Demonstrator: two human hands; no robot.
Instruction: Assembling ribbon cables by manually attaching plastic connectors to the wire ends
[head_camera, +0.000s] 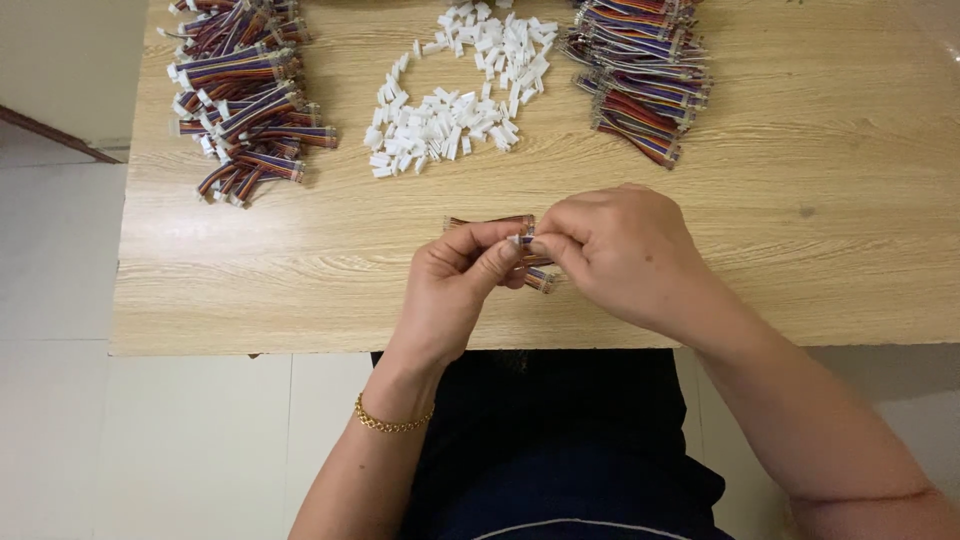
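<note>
I see my left hand (455, 285) and right hand (615, 250) pinched together on a short ribbon cable (490, 222), its thin wires striped red, orange, blue and purple, with a small white connector (524, 238) between my fingertips, just above the table (800, 250).

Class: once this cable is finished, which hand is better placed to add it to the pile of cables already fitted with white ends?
Probably left: left hand sits nearer that pile, at the table's far left.
</note>
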